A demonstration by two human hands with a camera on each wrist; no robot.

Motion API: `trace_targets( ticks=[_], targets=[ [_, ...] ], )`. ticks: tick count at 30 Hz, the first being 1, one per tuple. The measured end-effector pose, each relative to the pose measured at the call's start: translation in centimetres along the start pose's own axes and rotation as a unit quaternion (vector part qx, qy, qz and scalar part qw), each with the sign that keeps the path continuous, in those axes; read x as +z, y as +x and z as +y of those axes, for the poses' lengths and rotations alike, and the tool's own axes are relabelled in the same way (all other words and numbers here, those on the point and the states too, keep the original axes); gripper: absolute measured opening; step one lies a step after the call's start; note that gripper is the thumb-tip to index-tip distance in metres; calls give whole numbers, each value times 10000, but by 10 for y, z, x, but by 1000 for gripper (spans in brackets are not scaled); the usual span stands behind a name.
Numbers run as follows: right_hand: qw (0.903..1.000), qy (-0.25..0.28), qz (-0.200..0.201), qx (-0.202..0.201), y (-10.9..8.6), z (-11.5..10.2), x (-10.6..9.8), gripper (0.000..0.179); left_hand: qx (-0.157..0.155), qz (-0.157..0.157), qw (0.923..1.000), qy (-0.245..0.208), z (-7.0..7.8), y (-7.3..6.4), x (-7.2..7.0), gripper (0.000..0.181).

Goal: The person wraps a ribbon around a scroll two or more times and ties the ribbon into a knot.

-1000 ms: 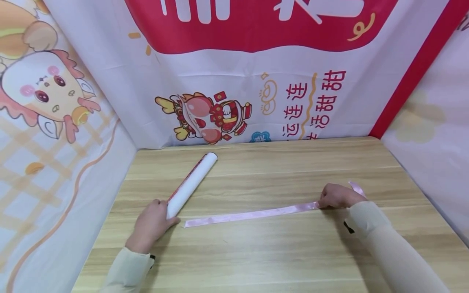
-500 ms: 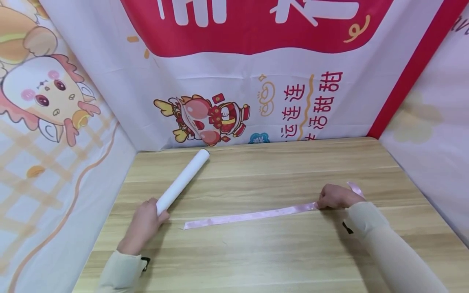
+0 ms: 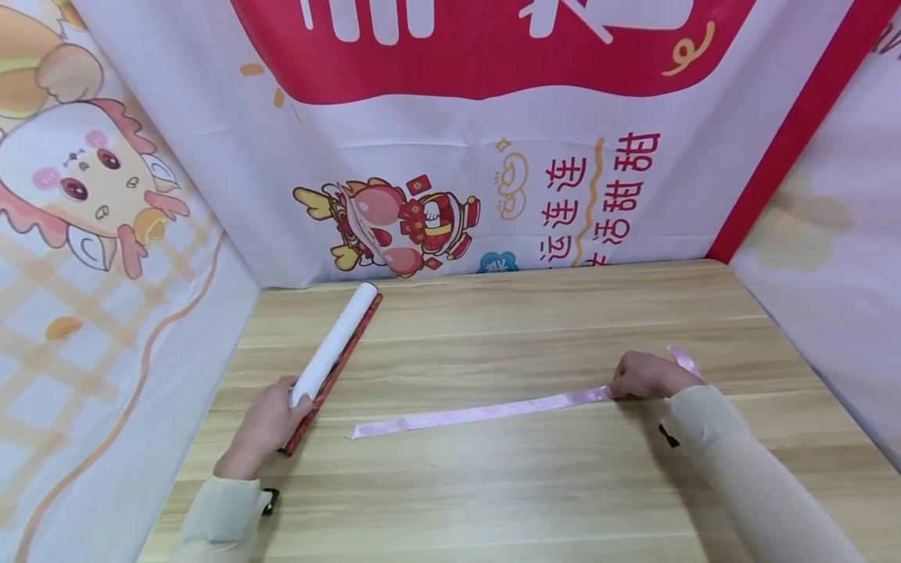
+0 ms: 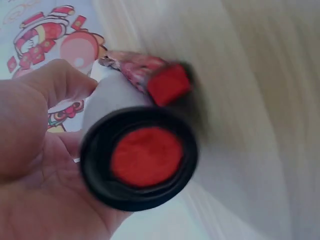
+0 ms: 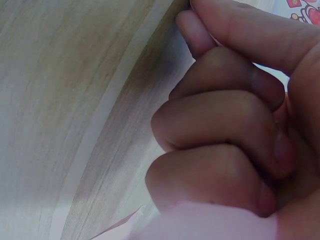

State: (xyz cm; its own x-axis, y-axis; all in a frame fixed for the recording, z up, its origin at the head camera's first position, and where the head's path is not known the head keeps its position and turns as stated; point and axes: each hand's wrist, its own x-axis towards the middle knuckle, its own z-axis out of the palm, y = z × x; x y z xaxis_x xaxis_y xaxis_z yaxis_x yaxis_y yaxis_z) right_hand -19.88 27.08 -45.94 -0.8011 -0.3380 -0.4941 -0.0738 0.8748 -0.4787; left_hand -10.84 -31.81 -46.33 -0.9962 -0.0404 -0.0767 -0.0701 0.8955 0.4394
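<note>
A rolled-up scroll (image 3: 332, 344), white on the outside, slants across the left of the table. Along its right side lies a red patterned rod (image 3: 340, 364). My left hand (image 3: 262, 428) grips the near end, thumb on the roll. In the left wrist view, the roll's end has a black ring (image 4: 91, 160) around a red centre (image 4: 146, 156). A pink satin ribbon (image 3: 479, 414) stretches across the table's middle, its left end loose. My right hand (image 3: 649, 375) pinches it near its right end. In the right wrist view, the other fingers (image 5: 215, 120) are curled, with ribbon (image 5: 205, 225) below them.
The wood-grain table (image 3: 507, 500) meets a printed cloth backdrop (image 3: 436, 125) at its far edge. Printed cloth panels stand along the left (image 3: 176, 313) and right (image 3: 831, 313) sides. Beyond the right wrist the ribbon's tail (image 3: 681, 360) sticks up.
My left hand has moved left with the scroll and turned it, so the red rod now shows on the right side instead of the left. The right hand and ribbon have stayed put.
</note>
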Motion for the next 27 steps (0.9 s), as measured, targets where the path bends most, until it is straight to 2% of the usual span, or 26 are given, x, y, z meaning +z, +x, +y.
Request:
trace_targets(
  ticks=[4,8,11,14,19,22,25,27],
  targets=[
    [9999,10,-72,125,0,-1,-1,24,67,101,9996,261,-3,1,0,50],
    [9998,36,-110,167,0,-1,-3,24,302,672,9960,504,-1,-2,6,48],
    [9998,44,-102,135,0,0,-2,27,359,1006,9917,713,3,-6,13,46],
    [9999,45,-104,126,-1,0,-1,28,284,978,9905,921,8,-10,16,47],
    [9999,11,-93,106,-1,-1,-1,29,121,659,9897,1268,10,-16,14,70],
    [9999,0,-87,137,-1,-2,-1,28,72,476,9888,1414,11,-16,10,75],
    [9998,6,-107,190,0,-2,-1,29,106,436,9899,1344,12,-15,5,72],
    [9997,-9,-115,198,0,-2,-2,29,94,381,9927,1145,12,-15,2,73]
  ],
)
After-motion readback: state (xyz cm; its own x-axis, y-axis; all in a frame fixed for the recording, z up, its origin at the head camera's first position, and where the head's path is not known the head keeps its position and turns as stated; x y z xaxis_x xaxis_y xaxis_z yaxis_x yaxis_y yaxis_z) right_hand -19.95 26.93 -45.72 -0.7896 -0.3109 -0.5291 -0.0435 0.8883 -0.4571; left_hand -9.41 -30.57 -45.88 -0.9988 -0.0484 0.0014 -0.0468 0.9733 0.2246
